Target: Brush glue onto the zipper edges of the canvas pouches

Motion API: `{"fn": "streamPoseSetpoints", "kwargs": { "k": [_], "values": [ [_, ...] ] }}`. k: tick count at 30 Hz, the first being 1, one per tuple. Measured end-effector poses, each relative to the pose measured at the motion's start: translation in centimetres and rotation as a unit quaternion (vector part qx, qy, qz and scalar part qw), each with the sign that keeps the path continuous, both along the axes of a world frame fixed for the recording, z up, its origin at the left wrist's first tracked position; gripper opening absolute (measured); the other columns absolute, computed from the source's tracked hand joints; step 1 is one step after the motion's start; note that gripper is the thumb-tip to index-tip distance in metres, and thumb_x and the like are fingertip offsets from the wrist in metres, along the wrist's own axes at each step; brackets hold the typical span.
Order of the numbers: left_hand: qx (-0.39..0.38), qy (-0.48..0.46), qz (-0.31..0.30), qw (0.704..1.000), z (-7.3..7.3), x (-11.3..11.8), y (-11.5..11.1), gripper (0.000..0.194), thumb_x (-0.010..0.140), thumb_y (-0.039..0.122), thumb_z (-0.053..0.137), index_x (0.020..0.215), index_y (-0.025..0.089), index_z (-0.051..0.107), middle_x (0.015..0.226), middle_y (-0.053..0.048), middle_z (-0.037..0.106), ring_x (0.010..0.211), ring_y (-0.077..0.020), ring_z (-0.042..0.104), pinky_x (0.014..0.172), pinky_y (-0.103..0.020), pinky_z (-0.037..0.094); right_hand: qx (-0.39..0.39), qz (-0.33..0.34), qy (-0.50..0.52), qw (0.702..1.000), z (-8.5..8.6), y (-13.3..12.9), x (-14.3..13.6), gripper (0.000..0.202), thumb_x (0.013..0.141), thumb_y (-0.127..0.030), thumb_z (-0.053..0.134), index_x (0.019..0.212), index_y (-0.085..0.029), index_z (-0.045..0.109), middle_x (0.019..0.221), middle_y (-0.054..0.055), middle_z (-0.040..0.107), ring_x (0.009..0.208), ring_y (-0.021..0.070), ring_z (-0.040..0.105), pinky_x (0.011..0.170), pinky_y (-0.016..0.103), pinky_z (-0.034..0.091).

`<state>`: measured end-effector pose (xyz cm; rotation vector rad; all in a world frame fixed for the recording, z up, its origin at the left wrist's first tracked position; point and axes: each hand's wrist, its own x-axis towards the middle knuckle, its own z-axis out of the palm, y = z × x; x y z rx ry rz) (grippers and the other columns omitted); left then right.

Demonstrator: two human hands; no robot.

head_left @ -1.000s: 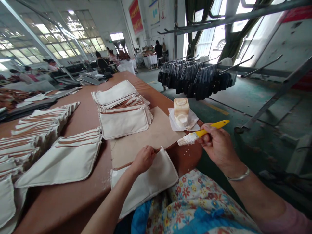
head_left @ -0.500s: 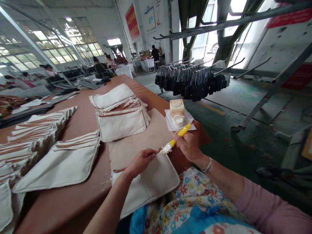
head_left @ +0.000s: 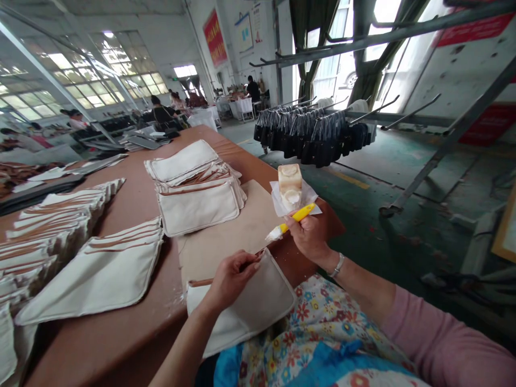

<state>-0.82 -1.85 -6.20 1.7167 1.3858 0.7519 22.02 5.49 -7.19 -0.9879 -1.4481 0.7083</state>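
Note:
A yellow-handled brush (head_left: 299,213) is gripped in my right hand (head_left: 309,236), its bristles coated in white paste and pointing left. The bristles hang just above the upper corner of a white fabric pouch piece (head_left: 253,306), apart from it. My left hand (head_left: 234,275) pinches the brown-trimmed top edge of this piece near that corner. The piece lies partly on the table's front edge and partly over my lap. Beyond the brush, a beige container (head_left: 290,180) with white paste at its mouth rests on a white sheet (head_left: 275,200).
Stacked white pouch pieces (head_left: 197,207) lie on a tan board (head_left: 258,215) ahead. More pieces (head_left: 100,263) fan out at left on the brown table (head_left: 161,317). A metal rack (head_left: 427,156) with hanging black items (head_left: 314,142) stands right. People sit working in the background.
The brush has lifted slightly off the pouch piece's corner. My left fingers have curled more at the trimmed edge. The whole view has shifted a little.

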Motion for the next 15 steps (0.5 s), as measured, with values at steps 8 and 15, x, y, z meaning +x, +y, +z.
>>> {"fn": "streamPoseSetpoints", "kwargs": {
  "k": [8,15],
  "values": [
    [0.105,0.104,0.022,0.989,0.6,0.2,-2.0,0.019,0.091,0.036,0.062,0.092,0.022,0.075,0.084,-0.004,0.067,0.076,-0.0155,0.064,0.069,-0.025,0.047,-0.128,0.193,0.078,0.970,1.0,-0.5,-0.5,0.034,0.091,-0.049,0.062,0.075,-0.020,0.061,0.050,-0.005,0.050,0.048,0.0140,0.047,0.051,0.027,0.040],
    [0.133,0.144,0.036,0.980,0.9,-0.3,-2.7,0.018,0.093,0.034,0.060,0.092,0.022,0.073,0.085,-0.004,0.067,0.077,-0.0155,0.064,0.069,-0.025,0.045,-0.102,0.125,0.115,0.980,2.4,-1.2,-0.7,0.026,0.087,-0.039,0.067,0.072,-0.019,0.061,0.056,-0.004,0.052,0.052,0.0128,0.046,0.053,0.026,0.038]
  ]
}}
